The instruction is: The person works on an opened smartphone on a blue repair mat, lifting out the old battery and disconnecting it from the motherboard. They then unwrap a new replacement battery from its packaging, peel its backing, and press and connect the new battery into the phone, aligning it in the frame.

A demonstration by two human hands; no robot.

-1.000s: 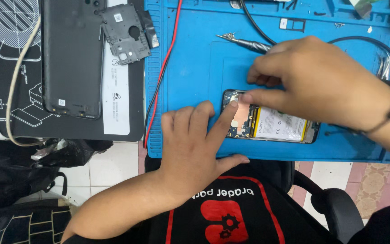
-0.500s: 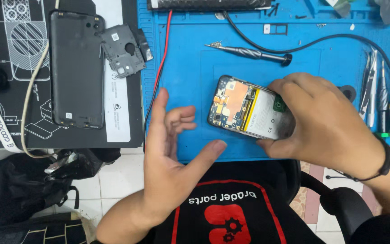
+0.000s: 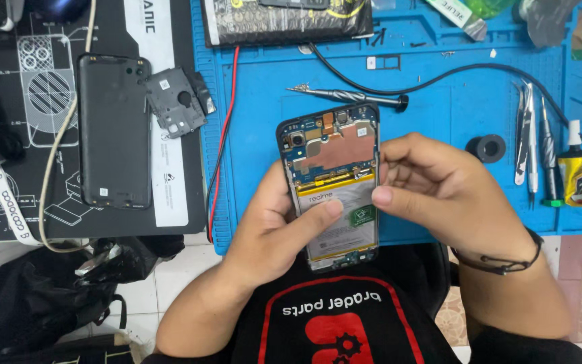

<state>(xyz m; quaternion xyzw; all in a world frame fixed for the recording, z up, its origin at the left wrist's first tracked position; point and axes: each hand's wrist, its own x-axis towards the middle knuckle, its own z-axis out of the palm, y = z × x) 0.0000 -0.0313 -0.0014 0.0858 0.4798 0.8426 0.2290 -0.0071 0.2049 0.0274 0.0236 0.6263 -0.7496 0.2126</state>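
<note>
A black-framed smartphone with its back cover off (image 3: pixel 331 182), copper shield and white battery exposed, stands lengthwise, lifted above the blue mat.

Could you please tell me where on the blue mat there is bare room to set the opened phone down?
The mat is bare between the red wire and the phone, and between the screwdriver and the black ring. Tweezers and a glue bottle crowd the right edge; both hands fill the near edge.
</note>
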